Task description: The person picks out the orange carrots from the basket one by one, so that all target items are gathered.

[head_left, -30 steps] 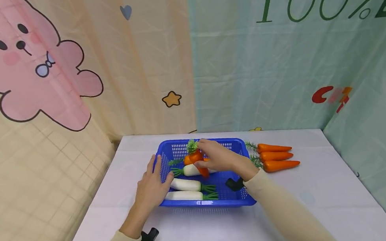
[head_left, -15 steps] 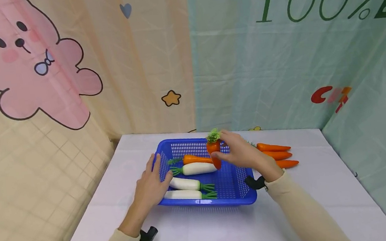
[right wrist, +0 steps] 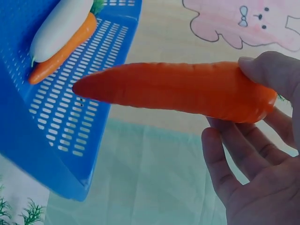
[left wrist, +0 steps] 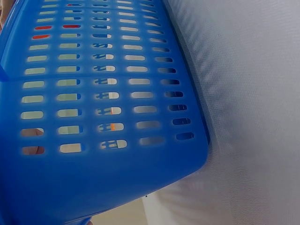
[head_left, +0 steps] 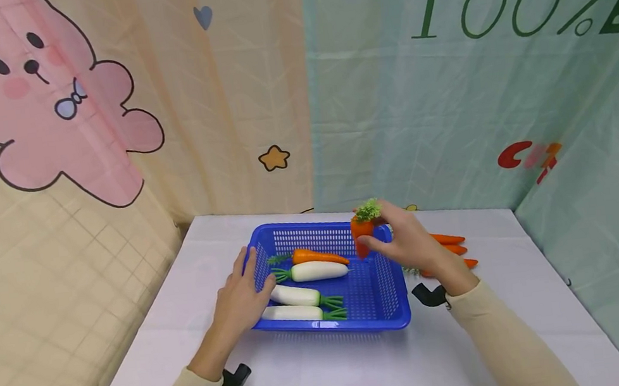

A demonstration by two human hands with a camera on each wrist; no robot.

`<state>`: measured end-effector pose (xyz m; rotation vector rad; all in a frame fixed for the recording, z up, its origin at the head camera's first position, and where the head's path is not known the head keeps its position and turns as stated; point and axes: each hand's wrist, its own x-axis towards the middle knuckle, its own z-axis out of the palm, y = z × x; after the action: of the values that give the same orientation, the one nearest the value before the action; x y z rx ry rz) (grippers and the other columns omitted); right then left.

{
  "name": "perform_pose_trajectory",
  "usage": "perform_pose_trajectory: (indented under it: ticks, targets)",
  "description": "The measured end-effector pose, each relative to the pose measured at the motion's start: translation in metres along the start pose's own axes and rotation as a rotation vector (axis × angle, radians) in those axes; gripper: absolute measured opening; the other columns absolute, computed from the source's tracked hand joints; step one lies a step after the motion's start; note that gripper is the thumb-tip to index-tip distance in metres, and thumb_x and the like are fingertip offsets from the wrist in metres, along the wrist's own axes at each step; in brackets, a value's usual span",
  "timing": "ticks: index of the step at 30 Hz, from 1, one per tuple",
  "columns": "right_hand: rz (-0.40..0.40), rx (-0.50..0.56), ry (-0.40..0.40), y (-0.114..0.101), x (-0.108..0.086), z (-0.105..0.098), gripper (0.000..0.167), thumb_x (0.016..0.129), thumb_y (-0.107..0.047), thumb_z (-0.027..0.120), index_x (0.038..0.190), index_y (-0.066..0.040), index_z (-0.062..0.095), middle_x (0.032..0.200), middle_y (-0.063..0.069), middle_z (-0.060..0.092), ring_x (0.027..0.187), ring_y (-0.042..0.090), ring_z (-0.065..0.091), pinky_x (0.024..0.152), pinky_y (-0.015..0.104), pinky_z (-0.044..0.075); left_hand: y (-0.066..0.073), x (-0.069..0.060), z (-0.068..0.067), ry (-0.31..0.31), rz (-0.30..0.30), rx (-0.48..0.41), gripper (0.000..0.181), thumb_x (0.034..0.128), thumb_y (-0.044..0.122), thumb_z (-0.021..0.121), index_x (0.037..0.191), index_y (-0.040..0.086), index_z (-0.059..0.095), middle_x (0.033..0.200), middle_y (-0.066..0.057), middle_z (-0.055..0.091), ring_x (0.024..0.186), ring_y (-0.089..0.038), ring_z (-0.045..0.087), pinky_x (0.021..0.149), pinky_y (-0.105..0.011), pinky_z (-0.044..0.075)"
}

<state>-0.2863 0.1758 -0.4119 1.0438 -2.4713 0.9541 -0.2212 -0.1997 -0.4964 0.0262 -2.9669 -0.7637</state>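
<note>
Orange tapered carrot [head_left: 362,228] pinched, our right hand [head_left: 409,242] partly hides three orange carrots [head_left: 457,249] right of centre; our left hand [head_left: 241,297], loosely spread, touches a perforated blue plastic basket [head_left: 369,291].

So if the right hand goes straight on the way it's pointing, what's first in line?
Probably the blue basket's far rim, with the held carrot ahead of the right hand. Height is unclear, though; if it clears the rim, the back curtain looks next.

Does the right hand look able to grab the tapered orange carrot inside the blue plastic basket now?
Probably not: the right hand holds another orange carrot, though the carrot in the basket lies uncovered.
</note>
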Motion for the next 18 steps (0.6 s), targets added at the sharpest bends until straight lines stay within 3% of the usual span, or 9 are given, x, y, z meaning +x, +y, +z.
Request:
perform_pose_trajectory:
  ticks: [6,10,15,18]
  targets:
    - [-0.011,-0.023,0.06,0.002,-0.006,-0.009,0.05,0.099,-0.013,0.094,0.142,-0.008,0.069,0.133,0.01,0.078,0.122,0.03,0.08,0.103,0.056,0.072,-0.001,0.0,0.0,-0.006,-0.005,-0.002,0.089,0.1178,0.049,0.055,0.187,0.007,0.018,0.196,-0.024,0.013,0.165,-0.062,0.047,0.126,-0.089,0.042]
    - [-0.045,-0.051,0.069,0.005,-0.009,-0.014,0.051,0.097,-0.008,0.096,0.14,-0.009,0.07,0.131,0.007,0.077,0.119,0.025,0.079,0.103,0.038,0.072,-0.002,-0.001,0.0,-0.006,-0.007,-0.007,0.089,0.1178,0.049,0.055,0.187,0.008,0.017,0.196,-0.023,0.012,0.166,-0.063,0.046,0.127,-0.089,0.041]
    - [-0.08,-0.058,0.08,0.011,-0.013,-0.019,0.053,0.094,-0.003,0.097,0.141,-0.009,0.074,0.13,0.006,0.078,0.115,0.023,0.079,0.102,0.013,0.062,-0.002,-0.001,0.0,-0.004,-0.006,-0.008,0.089,0.118,0.048,0.056,0.187,0.007,0.018,0.196,-0.024,0.012,0.165,-0.063,0.047,0.126,-0.09,0.042]
    - [-0.079,-0.068,0.098,0.015,-0.016,-0.022,0.053,0.092,-0.001,0.097,0.14,-0.008,0.075,0.131,0.008,0.079,0.113,0.025,0.08,0.101,0.01,0.061,-0.002,-0.001,0.0,-0.001,-0.005,-0.009,0.089,0.118,0.048,0.056,0.187,0.007,0.018,0.196,-0.024,0.013,0.165,-0.063,0.047,0.126,-0.089,0.042]
